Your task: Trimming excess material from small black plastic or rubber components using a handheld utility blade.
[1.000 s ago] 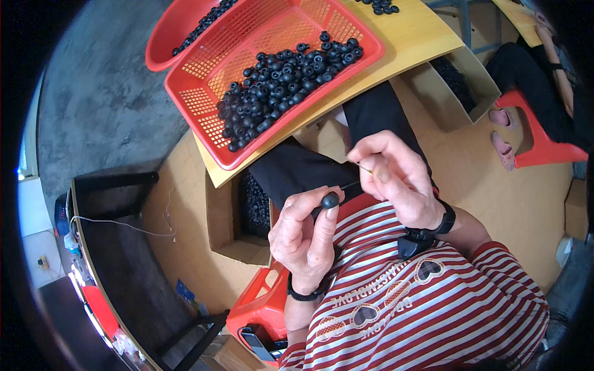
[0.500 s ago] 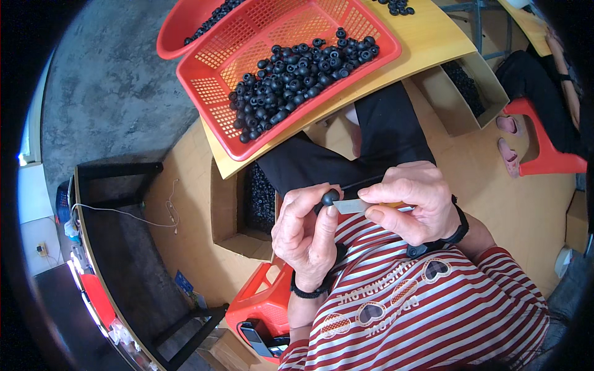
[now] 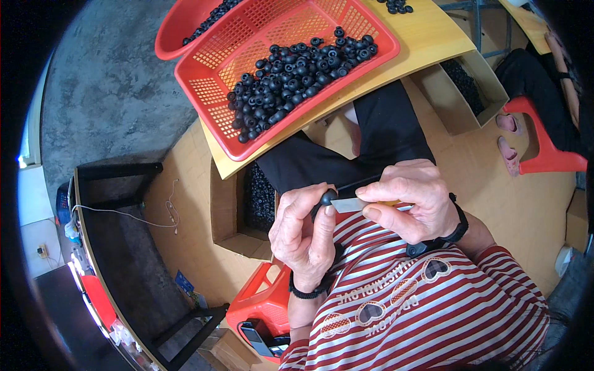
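My left hand (image 3: 303,232) pinches a small round black part (image 3: 328,196) between thumb and fingertips, above my lap. It looks like rubber or plastic, with the same shape as those heaped in the basket. In my right hand (image 3: 411,201) is a knife (image 3: 348,205) with a flat grey blade; a bit of yellow handle shows between thumb and fingers. The blade's tip touches the black part, close to my left thumb. Many similar black parts (image 3: 297,77) lie in a red plastic basket (image 3: 322,102) just beyond my hands.
The basket stands on a yellow wooden table (image 3: 445,40), beside a red basin (image 3: 166,37). Below are cardboard boxes of black parts, one (image 3: 226,216) left of my legs, another (image 3: 436,102) to the right. A red stool (image 3: 263,300) is at lower left. Another person sits at far right.
Both hands have shifted very slightly left together. The knife blade lies a little flatter against the black part. The holds are unchanged.
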`<state>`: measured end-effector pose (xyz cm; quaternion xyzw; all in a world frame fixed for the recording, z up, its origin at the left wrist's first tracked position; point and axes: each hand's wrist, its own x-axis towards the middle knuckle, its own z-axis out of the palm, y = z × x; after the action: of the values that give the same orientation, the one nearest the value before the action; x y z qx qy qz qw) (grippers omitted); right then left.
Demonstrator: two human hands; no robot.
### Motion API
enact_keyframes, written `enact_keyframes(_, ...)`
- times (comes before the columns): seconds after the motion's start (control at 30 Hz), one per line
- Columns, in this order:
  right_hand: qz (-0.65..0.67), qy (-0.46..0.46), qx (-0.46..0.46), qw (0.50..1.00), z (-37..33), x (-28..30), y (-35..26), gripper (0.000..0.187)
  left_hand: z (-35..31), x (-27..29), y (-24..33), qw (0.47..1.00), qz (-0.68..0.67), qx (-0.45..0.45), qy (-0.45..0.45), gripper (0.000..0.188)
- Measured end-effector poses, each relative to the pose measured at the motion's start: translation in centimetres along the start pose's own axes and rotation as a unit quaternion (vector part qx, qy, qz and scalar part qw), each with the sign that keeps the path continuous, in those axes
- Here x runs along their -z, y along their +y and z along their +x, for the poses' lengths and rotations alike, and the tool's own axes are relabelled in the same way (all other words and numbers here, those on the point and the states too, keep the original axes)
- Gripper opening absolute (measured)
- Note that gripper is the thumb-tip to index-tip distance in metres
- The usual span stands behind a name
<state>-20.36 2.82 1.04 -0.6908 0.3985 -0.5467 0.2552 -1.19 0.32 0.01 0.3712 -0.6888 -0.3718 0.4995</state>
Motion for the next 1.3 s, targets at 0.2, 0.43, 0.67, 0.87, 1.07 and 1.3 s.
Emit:
enact_keyframes(0.2,0.002,0.011,0.003,1.0,-0.11,-0.2,0.16,0.025,-0.07,0.07,0.15,1.0,0.004,0.005,-0.002,0.02)
enact_keyframes(0.43,-0.006,-0.002,0.003,1.0,-0.13,0.0,0.26,0.025,0.05,-0.08,0.37,1.0,-0.005,0.008,0.024,0.019)
enact_keyframes(0.67,-0.004,0.014,-0.004,1.0,0.04,-0.18,0.08,0.024,0.1,-0.14,0.56,0.999,0.016,-0.002,0.027,0.019)
enact_keyframes(0.87,-0.011,-0.004,0.022,1.0,0.04,0.0,0.31,0.024,0.03,0.04,0.51,1.0,0.027,-0.013,0.009,0.018)
enact_keyframes(1.07,0.011,0.025,-0.005,1.0,0.27,-0.79,0.43,0.022,-0.03,-0.33,0.56,0.999,-0.001,0.027,0.03,0.015)
enact_keyframes(1.3,0.012,0.021,-0.008,1.0,0.01,-0.66,0.62,0.022,-0.18,-0.49,0.15,0.998,-0.02,0.039,0.039,0.015)
